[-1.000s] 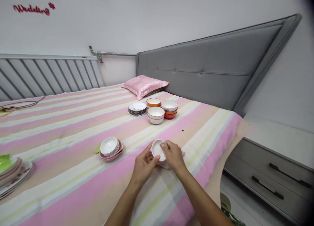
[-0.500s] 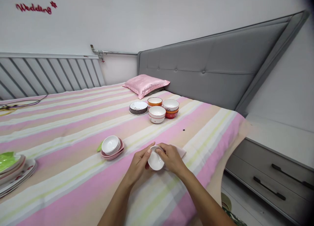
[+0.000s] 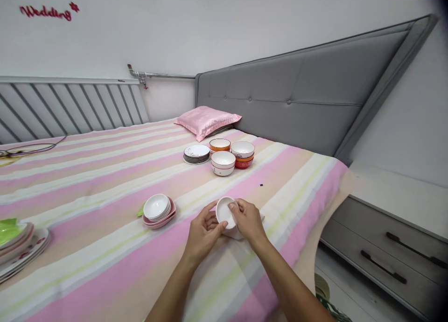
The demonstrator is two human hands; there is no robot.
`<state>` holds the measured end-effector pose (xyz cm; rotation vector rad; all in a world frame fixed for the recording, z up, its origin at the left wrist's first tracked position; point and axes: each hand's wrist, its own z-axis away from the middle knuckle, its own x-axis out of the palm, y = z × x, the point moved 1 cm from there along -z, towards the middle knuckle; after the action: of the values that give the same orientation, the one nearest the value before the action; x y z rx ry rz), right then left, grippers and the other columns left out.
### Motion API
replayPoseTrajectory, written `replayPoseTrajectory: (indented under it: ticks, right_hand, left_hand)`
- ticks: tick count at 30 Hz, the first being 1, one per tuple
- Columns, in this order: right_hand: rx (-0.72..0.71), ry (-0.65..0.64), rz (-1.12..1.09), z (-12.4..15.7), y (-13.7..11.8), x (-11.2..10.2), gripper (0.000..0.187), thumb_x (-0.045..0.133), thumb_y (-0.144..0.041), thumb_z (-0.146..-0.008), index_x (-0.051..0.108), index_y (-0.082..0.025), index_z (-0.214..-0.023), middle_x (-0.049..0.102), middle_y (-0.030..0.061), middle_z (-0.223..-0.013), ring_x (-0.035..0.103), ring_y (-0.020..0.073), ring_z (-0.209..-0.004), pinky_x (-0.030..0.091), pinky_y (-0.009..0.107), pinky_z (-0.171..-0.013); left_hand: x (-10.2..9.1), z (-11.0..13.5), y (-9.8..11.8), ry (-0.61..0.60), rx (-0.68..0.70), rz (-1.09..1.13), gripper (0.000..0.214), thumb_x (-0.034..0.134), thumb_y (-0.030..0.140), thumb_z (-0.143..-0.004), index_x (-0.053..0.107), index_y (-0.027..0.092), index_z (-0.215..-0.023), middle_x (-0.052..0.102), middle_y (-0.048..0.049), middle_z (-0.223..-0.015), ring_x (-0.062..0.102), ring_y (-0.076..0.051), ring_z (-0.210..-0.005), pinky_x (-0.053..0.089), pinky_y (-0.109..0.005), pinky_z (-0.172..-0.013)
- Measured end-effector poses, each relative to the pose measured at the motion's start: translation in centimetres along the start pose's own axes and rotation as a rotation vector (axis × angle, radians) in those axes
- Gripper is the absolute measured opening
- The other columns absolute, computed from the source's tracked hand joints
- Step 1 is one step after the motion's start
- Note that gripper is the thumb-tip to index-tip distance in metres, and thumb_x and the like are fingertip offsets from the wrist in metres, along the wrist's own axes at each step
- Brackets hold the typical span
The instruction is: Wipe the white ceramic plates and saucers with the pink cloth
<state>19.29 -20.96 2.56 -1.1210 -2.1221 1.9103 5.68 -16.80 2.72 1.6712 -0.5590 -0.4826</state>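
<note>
A small white dish (image 3: 224, 211) is tilted up on its edge just above the striped bedspread (image 3: 105, 191). My left hand (image 3: 203, 233) curls round its left rim with the fingers closed on it. My right hand (image 3: 248, 219) presses a pale pink cloth (image 3: 235, 233) against the dish from the right. Most of the cloth is hidden under that hand.
A stack of small white dishes on pink ones (image 3: 158, 210) lies left of my hands. Farther back stand several bowls (image 3: 224, 162) and a pile of plates (image 3: 196, 154), near a pink pillow (image 3: 206, 120). More plates (image 3: 17, 247) sit at the left edge. A grey nightstand (image 3: 388, 238) is on the right.
The dish has tipped from facing down toward me back to facing up and left, and both hands have lifted slightly away from me.
</note>
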Motion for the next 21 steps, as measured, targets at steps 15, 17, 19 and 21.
replayPoseTrajectory:
  ticks: [15, 17, 19, 21]
  right_hand:
    - [-0.176, -0.163, 0.061, 0.7, -1.2, -0.5, 0.022, 0.042, -0.026, -0.082, 0.063, -0.019, -0.082, 0.064, 0.0015, -0.073, 0.055, 0.0139, -0.066, 0.036, 0.021, -0.06]
    - [-0.195, -0.18, 0.076, 0.7, -1.3, -0.4, 0.022, 0.042, -0.026, -0.082, 0.063, -0.02, -0.082, 0.065, 0.0015, -0.073, 0.055, 0.0142, -0.066, 0.036, 0.022, -0.06]
    - [-0.205, -0.191, 0.085, 0.8, -1.2, -0.3, 0.022, 0.042, -0.025, -0.082, 0.063, -0.02, -0.083, 0.065, 0.0018, -0.073, 0.055, 0.0146, -0.066, 0.037, 0.022, -0.061]
    - [-0.209, -0.192, 0.09, 0.8, -1.2, -0.2, 0.021, 0.042, -0.024, -0.082, 0.063, -0.02, -0.083, 0.065, 0.0021, -0.073, 0.055, 0.0147, -0.066, 0.036, 0.022, -0.061]
  left_hand:
    - [-1.6, 0.0, 1.1, -0.078, 0.012, -0.049, 0.04, 0.054, 0.022, -0.077, 0.058, 0.019, -0.117, 0.063, -0.0059, -0.111, 0.056, -0.023, -0.092, 0.043, -0.032, -0.08]
    - [-1.8, 0.0, 1.0, -0.059, 0.016, -0.087, 0.038, 0.052, 0.022, -0.078, 0.059, 0.019, -0.115, 0.064, -0.0049, -0.108, 0.057, -0.022, -0.089, 0.043, -0.032, -0.08]
    - [-1.9, 0.1, 0.9, -0.043, 0.021, -0.117, 0.037, 0.051, 0.021, -0.078, 0.061, 0.019, -0.113, 0.064, -0.0051, -0.106, 0.057, -0.022, -0.088, 0.042, -0.033, -0.082]
    - [-1.9, 0.0, 0.9, -0.036, 0.022, -0.13, 0.036, 0.051, 0.021, -0.078, 0.062, 0.018, -0.112, 0.064, -0.006, -0.107, 0.056, -0.023, -0.09, 0.041, -0.034, -0.084]
